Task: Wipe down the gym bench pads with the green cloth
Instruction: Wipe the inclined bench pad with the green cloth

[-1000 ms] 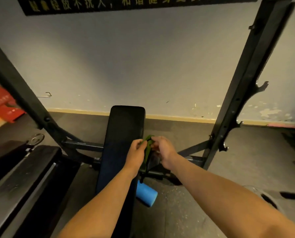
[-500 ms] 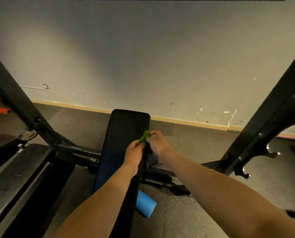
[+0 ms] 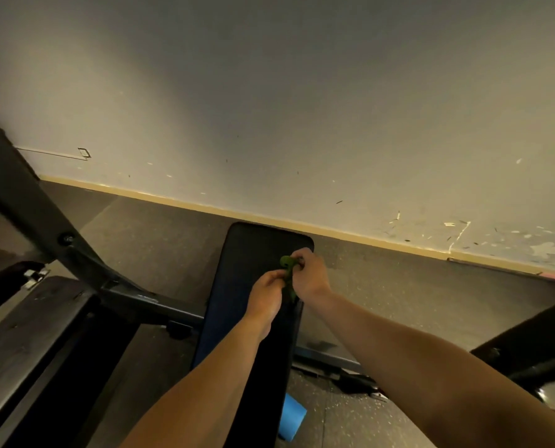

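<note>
While poised over the bench pad, clutching green cloth two-handed.
Pinched tight in curled fingers of left hand and right hand, bunched near pad's far right edge; below on floor, blue foam roller.

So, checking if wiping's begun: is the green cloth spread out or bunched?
Bunched. The green cloth is a narrow crumpled strip pinched between left hand and right hand, over the bench pad.

A plain pale wall, chipped low on the right, meets a dark speckled floor at a tan baseboard. A black steel frame slants at left; a blue foam roller lies on the floor
</note>
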